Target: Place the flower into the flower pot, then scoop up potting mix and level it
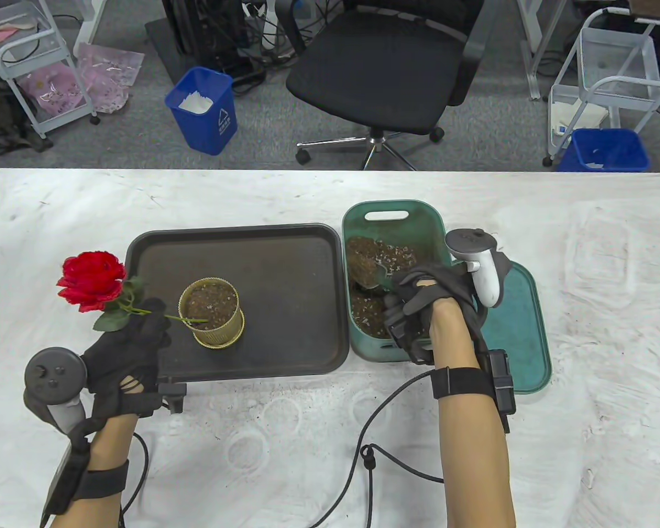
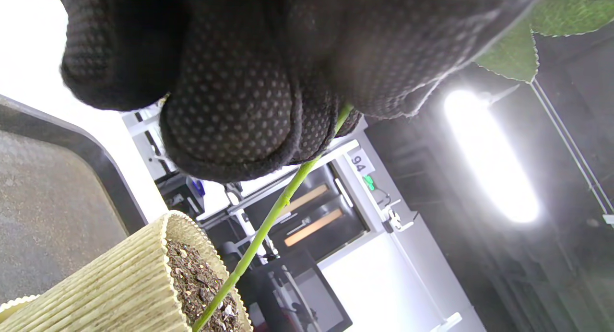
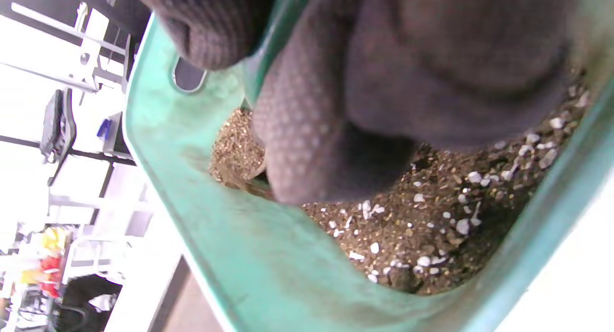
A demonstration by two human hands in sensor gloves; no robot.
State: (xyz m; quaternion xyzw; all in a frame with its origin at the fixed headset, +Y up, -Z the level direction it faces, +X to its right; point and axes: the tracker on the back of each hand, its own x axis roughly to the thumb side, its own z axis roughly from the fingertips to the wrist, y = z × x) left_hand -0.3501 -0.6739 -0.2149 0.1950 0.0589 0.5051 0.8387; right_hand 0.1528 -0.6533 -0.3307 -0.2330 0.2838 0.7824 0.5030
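The left hand [image 1: 124, 344] pinches the rose [image 1: 91, 280] by its stem, whose tip rests on the soil in the pot [image 1: 212, 313]. The right hand [image 1: 426, 300] grips a trowel [image 1: 371, 275] in the soil bin [image 1: 396, 220]. Next, I'd say: stand the flower upright, then scoop.
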